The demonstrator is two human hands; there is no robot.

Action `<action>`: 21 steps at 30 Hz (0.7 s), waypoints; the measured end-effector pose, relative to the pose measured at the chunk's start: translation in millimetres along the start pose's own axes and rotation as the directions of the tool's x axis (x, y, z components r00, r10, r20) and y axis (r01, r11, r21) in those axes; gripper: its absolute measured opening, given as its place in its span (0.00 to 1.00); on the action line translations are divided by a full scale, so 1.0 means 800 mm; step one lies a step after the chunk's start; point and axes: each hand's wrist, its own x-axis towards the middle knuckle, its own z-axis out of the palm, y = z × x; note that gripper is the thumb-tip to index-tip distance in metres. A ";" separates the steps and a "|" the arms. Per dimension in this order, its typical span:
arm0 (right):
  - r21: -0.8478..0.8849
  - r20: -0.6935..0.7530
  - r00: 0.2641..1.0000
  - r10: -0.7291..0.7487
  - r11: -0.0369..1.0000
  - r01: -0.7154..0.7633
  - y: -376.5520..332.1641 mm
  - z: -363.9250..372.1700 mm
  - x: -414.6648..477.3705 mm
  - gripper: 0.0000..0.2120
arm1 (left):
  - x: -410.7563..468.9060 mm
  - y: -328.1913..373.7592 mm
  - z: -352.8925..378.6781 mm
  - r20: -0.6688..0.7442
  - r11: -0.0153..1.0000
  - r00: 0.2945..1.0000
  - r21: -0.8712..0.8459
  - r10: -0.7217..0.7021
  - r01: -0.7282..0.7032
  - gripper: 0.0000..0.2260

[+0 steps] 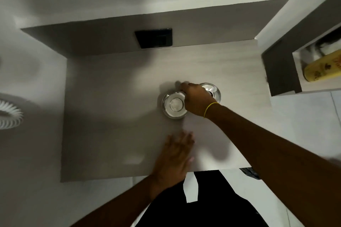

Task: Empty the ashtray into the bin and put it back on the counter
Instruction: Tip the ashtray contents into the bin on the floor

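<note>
Left hand (pixel 174 156) flat, fingers spread, palm down on the pale grey counter (pixel 110 116) near its front edge. Right hand (pixel 195 98) rests over two round clear glass ashtrays (pixel 173 106) sitting side by side mid-counter; grip unclear. Nearer ashtray looks empty. Yellow bottle (pixel 321 68) lies in side shelf (pixel 282 72).
</note>
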 end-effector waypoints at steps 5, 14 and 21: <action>0.359 -0.185 0.967 0.176 0.928 -0.100 0.053 -0.026 -0.071 0.18 | 0.067 0.100 0.039 0.151 0.942 0.930 -0.071 0.335 -0.328 0.27; 0.828 -0.306 0.682 0.665 0.540 -0.154 0.235 -0.040 -0.300 0.20 | 0.215 0.190 0.078 0.385 0.773 0.715 0.008 0.583 -0.635 0.33; 0.889 -0.315 0.180 0.932 0.356 -0.286 0.376 0.026 -0.455 0.26 | 0.223 0.201 0.100 0.474 0.716 0.645 0.045 0.599 -0.697 0.37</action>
